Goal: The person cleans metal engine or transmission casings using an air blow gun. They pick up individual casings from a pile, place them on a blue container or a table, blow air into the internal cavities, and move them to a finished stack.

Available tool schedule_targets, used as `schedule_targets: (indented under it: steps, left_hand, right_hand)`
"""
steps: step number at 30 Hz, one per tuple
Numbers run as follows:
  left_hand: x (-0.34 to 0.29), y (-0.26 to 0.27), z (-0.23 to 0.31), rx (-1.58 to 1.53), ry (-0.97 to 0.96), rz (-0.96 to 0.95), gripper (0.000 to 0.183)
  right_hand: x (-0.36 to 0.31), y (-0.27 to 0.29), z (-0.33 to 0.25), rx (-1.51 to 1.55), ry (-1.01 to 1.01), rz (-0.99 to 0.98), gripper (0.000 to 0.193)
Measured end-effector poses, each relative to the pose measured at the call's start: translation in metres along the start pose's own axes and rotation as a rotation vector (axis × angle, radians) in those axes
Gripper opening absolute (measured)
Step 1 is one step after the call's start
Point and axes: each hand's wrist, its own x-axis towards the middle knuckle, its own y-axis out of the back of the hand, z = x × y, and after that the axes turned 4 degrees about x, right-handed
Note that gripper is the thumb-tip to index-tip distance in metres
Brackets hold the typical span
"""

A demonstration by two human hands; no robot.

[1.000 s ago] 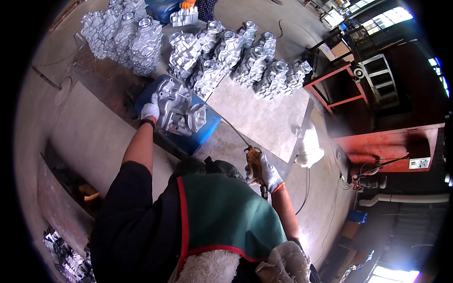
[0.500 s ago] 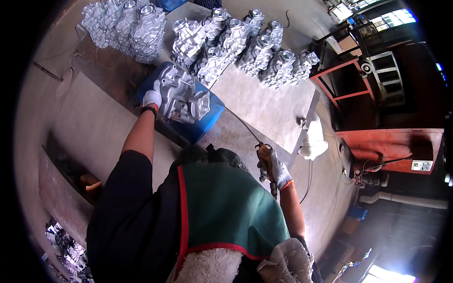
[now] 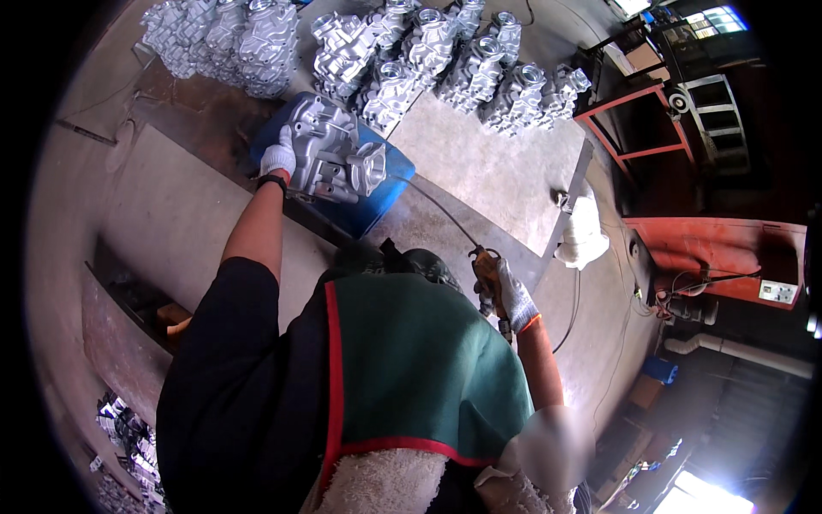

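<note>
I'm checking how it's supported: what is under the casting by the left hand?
A blue support shows under the grey casting, mostly at its right; the surface directly beneath is covered.

Blue block (image 3: 385, 195): one grey metal casting (image 3: 325, 141), sitting right on top and hogging most of it.
Pale sheet (image 3: 492, 176): a bunch of silvery castings (image 3: 428, 43) standing packed along the far side.
Brown-stained patch (image 3: 184, 101): another tight cluster (image 3: 265, 51) at its far edge.
Floor (image 3: 73, 197): some skinny dark rod (image 3: 86, 132) just lying there, over left.
</note>
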Motion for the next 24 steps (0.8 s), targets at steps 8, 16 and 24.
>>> schedule_targets:
  steps: [8,16,24]
  left_hand:
    - [-0.005,0.001,0.002,0.004,-0.002,0.010,0.095]
    - [-0.006,0.001,0.002,0.001,-0.007,0.007,0.095]
    - [-0.002,-0.002,0.001,-0.002,0.004,0.016,0.095]
  right_hand:
    - [0.008,0.003,0.005,0.028,-0.031,0.024,0.066]
    - [0.007,-0.003,0.002,-0.039,0.009,0.036,0.065]
    - [0.013,-0.017,-0.004,-0.181,-0.003,0.053,0.066]
